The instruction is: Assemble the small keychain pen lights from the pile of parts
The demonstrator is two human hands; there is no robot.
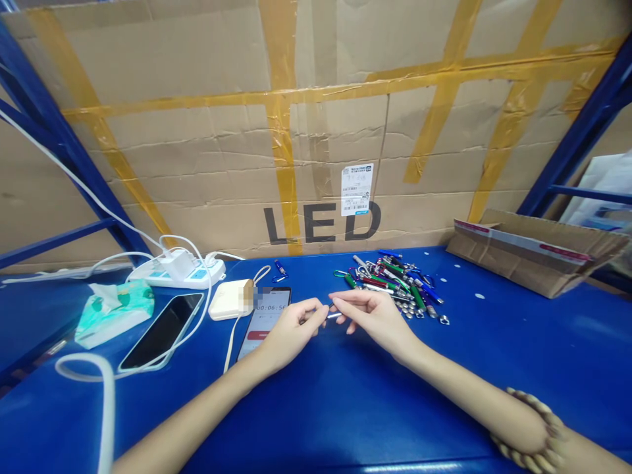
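In front of me, above the blue tabletop, my left hand (295,327) is closed in a pinch on one end of a small silver tube (334,316). The fingertips of my right hand (376,317) are closed round its other end. Most of the tube is covered by fingers. Just beyond my right hand lies a pile of small keychain flashlights (378,281) in green, red, blue and silver, several with carabiner clips. Small round silver caps (409,308) are scattered at the near edge of the pile. A single blue keychain flashlight (280,268) lies apart, farther back.
A phone (254,334) showing a timer lies partly behind my left hand. Further left are a cream power bank (222,301), another phone (162,332), a tissue pack (118,316), a power strip (197,276) and white cables. An open cardboard tray (518,257) stands back right, before a large LED carton (207,164).
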